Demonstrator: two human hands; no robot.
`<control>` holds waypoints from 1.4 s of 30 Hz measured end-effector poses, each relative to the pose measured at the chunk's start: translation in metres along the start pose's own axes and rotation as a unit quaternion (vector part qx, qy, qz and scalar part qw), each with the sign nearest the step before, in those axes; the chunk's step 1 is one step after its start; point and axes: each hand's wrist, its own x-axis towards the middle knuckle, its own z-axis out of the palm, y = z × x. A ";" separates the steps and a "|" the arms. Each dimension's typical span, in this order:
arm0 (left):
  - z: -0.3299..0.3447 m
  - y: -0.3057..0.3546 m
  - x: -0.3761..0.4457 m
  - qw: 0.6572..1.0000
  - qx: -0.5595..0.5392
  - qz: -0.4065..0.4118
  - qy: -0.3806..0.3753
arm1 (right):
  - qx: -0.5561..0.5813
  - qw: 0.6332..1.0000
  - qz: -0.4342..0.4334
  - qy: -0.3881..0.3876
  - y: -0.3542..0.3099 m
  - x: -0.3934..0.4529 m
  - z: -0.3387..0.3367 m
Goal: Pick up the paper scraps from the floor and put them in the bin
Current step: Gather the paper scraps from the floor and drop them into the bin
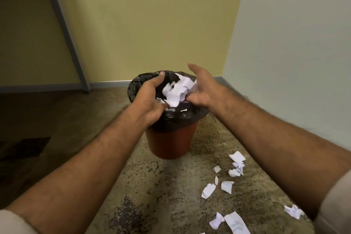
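A reddish-brown bin (169,144) with a black liner (136,83) stands on the floor in the middle of the head view. Both my hands hover over its mouth. A bunch of white paper scraps (177,91) sits between them, just above the opening. My left hand (150,97) curls around the bunch's left side, thumb up. My right hand (201,89) touches the right side with its fingers spread. Several more white scraps (226,186) lie on the floor to the right of the bin, and others (233,222) near the bottom edge.
The bin stands near a yellow wall with a grey skirting (114,83). A pale wall (294,53) runs along the right. A grey post (68,40) slants down at the left. The floor (171,186) is speckled brown.
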 end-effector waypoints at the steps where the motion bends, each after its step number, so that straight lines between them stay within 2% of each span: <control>1: -0.003 0.001 0.000 1.000 -0.018 0.004 -0.006 | 0.004 1.000 0.000 0.004 -0.003 0.004 0.000; 5: -0.008 0.002 0.002 0.998 -0.053 0.021 0.019 | 0.045 0.999 -0.022 0.001 -0.002 0.009 0.000; 8: -0.013 -0.002 0.005 0.996 -0.077 0.036 0.023 | 0.018 0.999 -0.050 0.008 0.003 0.008 -0.002; 15: -0.008 -0.005 0.004 0.998 -0.015 0.047 -0.026 | -0.021 0.995 -0.097 0.019 0.009 0.007 -0.021; 17: -0.005 -0.014 0.002 0.996 0.028 0.083 -0.019 | -0.046 0.986 -0.152 0.054 0.007 0.004 -0.034; 19: -0.001 -0.031 -0.004 0.982 0.096 0.165 0.009 | -0.089 0.966 -0.215 0.115 0.003 0.000 -0.055; 20: 0.000 -0.041 -0.009 0.961 0.152 0.231 0.026 | -0.114 0.950 -0.247 0.150 0.001 -0.003 -0.067; 21: -0.001 -0.053 -0.014 0.922 0.226 0.311 0.037 | -0.136 0.934 -0.276 0.183 -0.001 -0.004 -0.082; 23: -0.005 -0.081 -0.026 0.817 0.374 0.439 0.019 | -0.174 0.906 -0.303 0.238 -0.002 -0.007 -0.114; 24: -0.008 -0.096 -0.032 0.773 0.425 0.471 -0.003 | -0.193 0.897 -0.300 0.260 -0.001 -0.007 -0.131; 25: -0.011 -0.113 -0.038 0.747 0.459 0.479 -0.032 | -0.210 0.891 -0.290 0.279 0.002 -0.007 -0.149; 28: -0.030 -0.167 -0.050 0.725 0.549 0.396 -0.124 | -0.264 0.882 -0.238 0.311 0.016 -0.002 -0.201; 30: -0.048 -0.201 -0.050 0.703 0.625 0.304 -0.155 | -0.326 0.873 -0.186 0.313 0.028 0.001 -0.232; 32: -0.063 -0.231 -0.050 0.677 0.680 0.218 -0.178 | -0.407 0.846 -0.143 0.312 0.042 0.003 -0.263; 33: -0.070 -0.245 -0.051 0.661 0.704 0.179 -0.191 | -0.447 0.832 -0.126 0.304 0.050 0.004 -0.277; 36: -0.088 -0.285 -0.062 0.579 0.767 0.088 -0.261 | -0.545 0.798 -0.041 0.253 0.075 0.007 -0.313; 38: -0.098 -0.304 -0.075 0.531 0.782 0.078 -0.316 | -0.618 0.755 0.001 0.220 0.088 0.011 -0.328; 40: -0.104 -0.316 -0.083 0.478 0.805 0.120 -0.330 | -0.669 0.718 0.011 0.192 0.098 0.018 -0.339; 41: -0.105 -0.319 -0.085 0.462 0.815 0.140 -0.320 | -0.683 0.707 0.012 0.186 0.102 0.022 -0.344; 42: -0.106 -0.322 -0.085 0.464 0.816 0.161 -0.306 | -0.692 0.698 0.013 0.183 0.105 0.026 -0.349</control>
